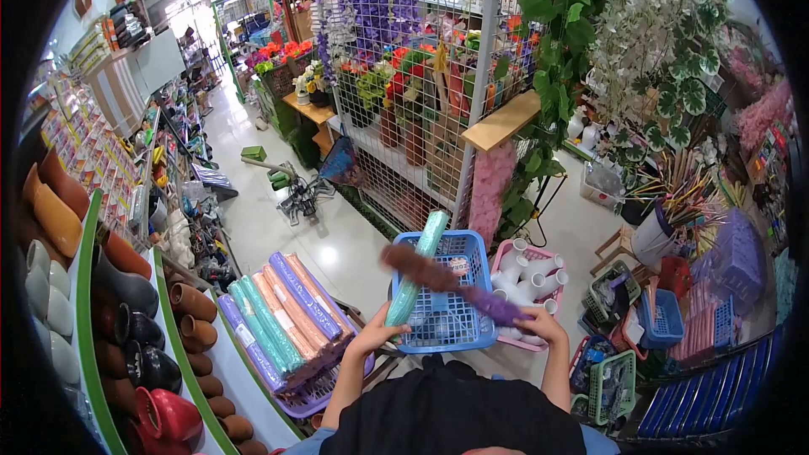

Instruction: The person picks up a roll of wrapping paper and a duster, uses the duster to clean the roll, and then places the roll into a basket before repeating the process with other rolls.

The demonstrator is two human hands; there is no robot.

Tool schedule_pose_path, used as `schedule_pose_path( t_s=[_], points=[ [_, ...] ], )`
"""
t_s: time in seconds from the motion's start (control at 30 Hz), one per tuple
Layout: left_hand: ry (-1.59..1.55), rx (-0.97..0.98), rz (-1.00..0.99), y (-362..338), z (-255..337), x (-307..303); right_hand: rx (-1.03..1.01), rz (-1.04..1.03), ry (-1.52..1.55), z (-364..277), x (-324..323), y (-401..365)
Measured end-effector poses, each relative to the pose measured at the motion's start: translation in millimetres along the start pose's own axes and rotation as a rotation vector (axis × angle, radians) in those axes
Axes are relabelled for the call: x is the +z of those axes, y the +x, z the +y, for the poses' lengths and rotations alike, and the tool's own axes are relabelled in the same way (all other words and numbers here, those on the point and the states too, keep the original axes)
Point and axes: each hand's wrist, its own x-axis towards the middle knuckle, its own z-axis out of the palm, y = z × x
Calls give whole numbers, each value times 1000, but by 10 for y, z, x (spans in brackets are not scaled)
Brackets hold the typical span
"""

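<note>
My left hand point(377, 334) is closed around the lower end of a teal wrapped roll point(431, 236), which stands tilted over the left side of a blue plastic basket point(485, 295). In my right hand point(544, 326) is the purple end of a fluffy duster point(434, 271). Its brown part reaches left across the basket and in front of the roll, smeared by motion. Left of my hands, several purple, teal and peach rolls point(286, 312) lie stacked on a purple basket point(324, 403).
A pink basket point(506, 246) of white vases point(533, 274) stands right of the blue one. Shelves of pots point(195, 302) line the left. Ahead rises a wire grid point(396, 177) hung with artificial flowers. Small baskets point(613, 383) crowd the right. A stand point(303, 194) sits on the floor.
</note>
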Motion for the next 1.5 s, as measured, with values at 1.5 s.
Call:
schedule_pose_path(
  t_s=[1.5],
  points=[
    [-527,10,-140,-62,250,213,135,169,144,-309,-161,139]
  ],
)
